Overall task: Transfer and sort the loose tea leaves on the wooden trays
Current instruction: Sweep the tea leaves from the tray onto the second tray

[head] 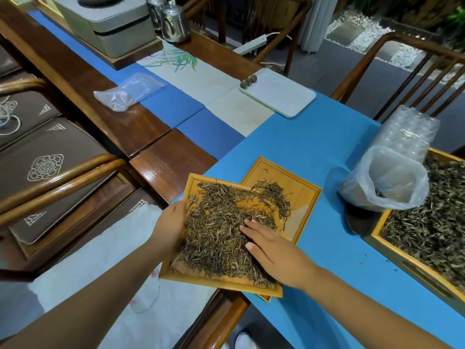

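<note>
A small wooden tray (193, 278) covered with loose tea leaves (216, 233) is held tilted over a second small wooden tray (305, 197) that lies on the blue cloth. My left hand (171, 222) grips the upper tray's left edge. My right hand (271, 250) rests flat on the leaves at that tray's right side, fingers spread. Some leaves (275, 196) lie on the lower tray near the upper tray's far corner. A large wooden tray (392, 250) full of tea leaves sits at the right edge.
A clear plastic bag (387, 182) with a few leaves and stacked clear containers (407, 132) stand beside the large tray. A white tray (279, 93) with small tea balls lies farther back. Another plastic bag (125, 93), glass jars (173, 21), chairs around.
</note>
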`<control>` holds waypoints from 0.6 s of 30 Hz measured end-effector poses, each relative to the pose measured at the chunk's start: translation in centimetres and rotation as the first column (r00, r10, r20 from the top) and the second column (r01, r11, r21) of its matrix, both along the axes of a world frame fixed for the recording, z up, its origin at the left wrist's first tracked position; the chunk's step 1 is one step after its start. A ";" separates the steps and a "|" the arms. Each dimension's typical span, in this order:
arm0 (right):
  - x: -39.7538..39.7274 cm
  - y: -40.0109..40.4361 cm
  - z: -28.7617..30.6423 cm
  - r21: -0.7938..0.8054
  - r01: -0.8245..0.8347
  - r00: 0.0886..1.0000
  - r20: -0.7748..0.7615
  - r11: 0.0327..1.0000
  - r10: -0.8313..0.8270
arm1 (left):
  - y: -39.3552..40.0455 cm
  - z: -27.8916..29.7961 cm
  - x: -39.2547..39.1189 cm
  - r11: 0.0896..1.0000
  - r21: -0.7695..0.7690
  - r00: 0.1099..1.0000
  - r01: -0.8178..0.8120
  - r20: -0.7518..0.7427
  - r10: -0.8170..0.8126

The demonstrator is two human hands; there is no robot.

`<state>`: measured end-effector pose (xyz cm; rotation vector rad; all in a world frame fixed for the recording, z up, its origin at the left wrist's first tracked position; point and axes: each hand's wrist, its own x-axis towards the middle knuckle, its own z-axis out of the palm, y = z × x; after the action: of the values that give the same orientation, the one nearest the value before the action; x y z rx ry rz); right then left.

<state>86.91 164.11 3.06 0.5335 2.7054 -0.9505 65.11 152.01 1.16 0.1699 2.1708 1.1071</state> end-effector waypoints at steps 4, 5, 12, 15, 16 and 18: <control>-0.3 0.9 -0.6 -0.006 0.063 0.998 -0.012 0.998 -0.064 | -0.1 0.0 0.2 1.000 -0.004 1.000 -0.003 -0.016 0.003; -0.4 1.2 -0.7 -0.001 0.077 0.997 -0.016 0.997 -0.077 | -0.1 -0.1 0.3 1.000 -0.001 1.000 -0.002 -0.013 0.002; -1.3 3.0 -1.6 0.016 0.168 0.986 -0.011 0.986 -0.167 | -0.3 -0.3 0.6 0.999 0.028 1.000 0.021 0.011 -0.021; -1.6 3.8 -1.8 0.021 0.205 0.979 0.003 0.979 -0.205 | -0.4 -0.2 0.8 1.000 0.000 0.999 0.028 -0.018 -0.028; -1.7 4.1 -1.8 0.016 0.223 0.975 0.008 0.975 -0.223 | -0.4 -0.1 0.8 1.000 -0.006 0.999 0.027 -0.017 -0.028; -1.8 4.7 -1.8 -0.009 0.277 0.961 0.021 0.961 -0.276 | -0.4 -0.1 0.8 1.000 -0.011 0.999 0.029 -0.013 -0.029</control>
<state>85.07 168.86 1.22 0.9330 2.6513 -1.0186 65.93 151.61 1.10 0.2038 2.1786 1.0806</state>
